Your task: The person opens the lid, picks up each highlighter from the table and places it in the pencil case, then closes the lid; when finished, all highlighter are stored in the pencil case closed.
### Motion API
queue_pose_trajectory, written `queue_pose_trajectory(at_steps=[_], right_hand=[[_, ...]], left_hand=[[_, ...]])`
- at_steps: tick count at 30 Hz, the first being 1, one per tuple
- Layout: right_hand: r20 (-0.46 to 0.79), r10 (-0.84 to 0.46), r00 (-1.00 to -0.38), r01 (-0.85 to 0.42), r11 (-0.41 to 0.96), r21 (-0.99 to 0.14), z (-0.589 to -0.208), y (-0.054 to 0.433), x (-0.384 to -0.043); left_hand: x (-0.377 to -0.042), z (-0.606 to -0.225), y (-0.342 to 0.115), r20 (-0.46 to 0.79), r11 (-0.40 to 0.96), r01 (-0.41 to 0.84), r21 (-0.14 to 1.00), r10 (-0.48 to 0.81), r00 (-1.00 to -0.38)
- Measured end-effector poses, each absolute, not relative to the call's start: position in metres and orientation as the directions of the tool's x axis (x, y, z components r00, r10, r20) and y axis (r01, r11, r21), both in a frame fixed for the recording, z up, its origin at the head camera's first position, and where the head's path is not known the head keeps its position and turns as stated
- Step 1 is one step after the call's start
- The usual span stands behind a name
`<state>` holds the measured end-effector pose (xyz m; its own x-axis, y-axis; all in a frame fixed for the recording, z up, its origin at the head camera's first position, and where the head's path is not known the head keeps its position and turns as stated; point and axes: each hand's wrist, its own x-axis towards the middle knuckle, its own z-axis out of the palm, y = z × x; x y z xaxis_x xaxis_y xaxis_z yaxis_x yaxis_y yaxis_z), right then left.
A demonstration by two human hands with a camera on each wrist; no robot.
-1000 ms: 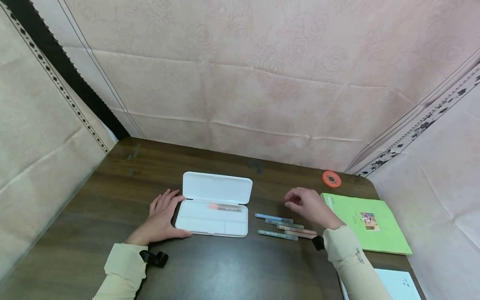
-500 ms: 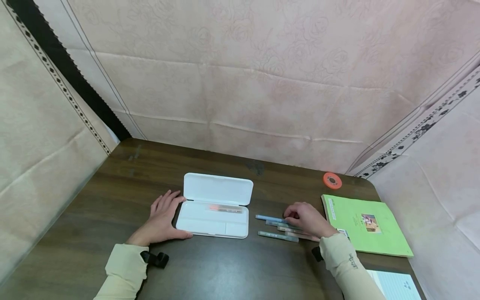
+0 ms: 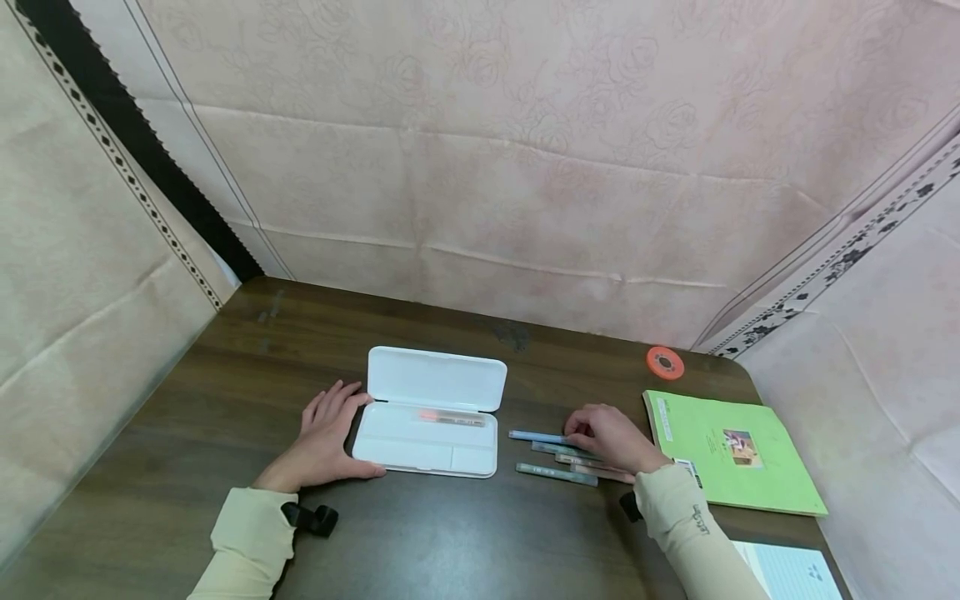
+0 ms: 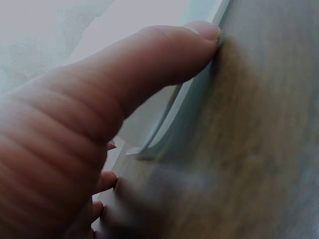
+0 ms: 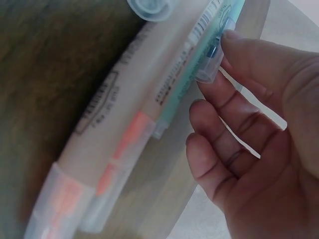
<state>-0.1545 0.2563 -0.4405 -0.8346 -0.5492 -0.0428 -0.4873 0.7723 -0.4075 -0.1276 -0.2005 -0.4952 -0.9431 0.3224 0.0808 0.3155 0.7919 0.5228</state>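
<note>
A white pencil case point(image 3: 423, 438) lies with its lid open on the table, an orange-tipped highlighter point(image 3: 452, 417) inside its long compartment. Fairly straight fingers of my left hand point(image 3: 322, 442) rest along the case's left end, the thumb point(image 4: 164, 52) on its front edge. To the right, my right hand point(image 3: 611, 437) pinches the end of a blue highlighter point(image 3: 536, 436) between thumb and forefinger. Its clear cap point(image 5: 208, 64) shows in the right wrist view. Several more highlighters lie just below it, including a grey-green one point(image 3: 555, 474) and pale orange-tipped ones point(image 5: 107, 119).
A green book point(image 3: 738, 450) lies right of the right hand, with a pale blue lined sheet point(image 3: 791, 571) nearer the front. A round orange object point(image 3: 664, 362) sits near the back right edge of the table point(image 3: 450, 542). Patterned cloth point(image 3: 487, 167) hangs behind.
My right hand has come down onto the highlighters and now pinches the blue one, which has shifted very slightly left. The left hand and the case stay in place.
</note>
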Motion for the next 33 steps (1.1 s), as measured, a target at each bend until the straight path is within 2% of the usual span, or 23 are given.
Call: queue_pose_trajectory(at_steps=[9,18,26,33], right_hand=[[-0.07,-0.529,-0.846,-0.457,0.785,-0.419,-0.443,0.256,-0.155],[0.007,-0.506,-0.863,-0.461,0.78,-0.423,-0.427,0.247,-0.154],[0.049,-0.54,-0.84,-0.504,0.745,-0.437,-0.402,0.205,-0.155],[0.062,-0.597,-0.8,-0.566,0.716,-0.408,-0.402,0.158,-0.157]], left_hand=[[-0.127,-0.495,-0.201,0.081,0.795,0.313,0.52,0.32,-0.944],[-0.127,-0.492,-0.2,0.078,0.79,0.311,0.528,0.32,-0.944],[-0.128,-0.493,-0.2,0.077,0.787,0.314,0.53,0.325,-0.943],[-0.127,-0.492,-0.2,0.082,0.781,0.319,0.537,0.328,-0.941]])
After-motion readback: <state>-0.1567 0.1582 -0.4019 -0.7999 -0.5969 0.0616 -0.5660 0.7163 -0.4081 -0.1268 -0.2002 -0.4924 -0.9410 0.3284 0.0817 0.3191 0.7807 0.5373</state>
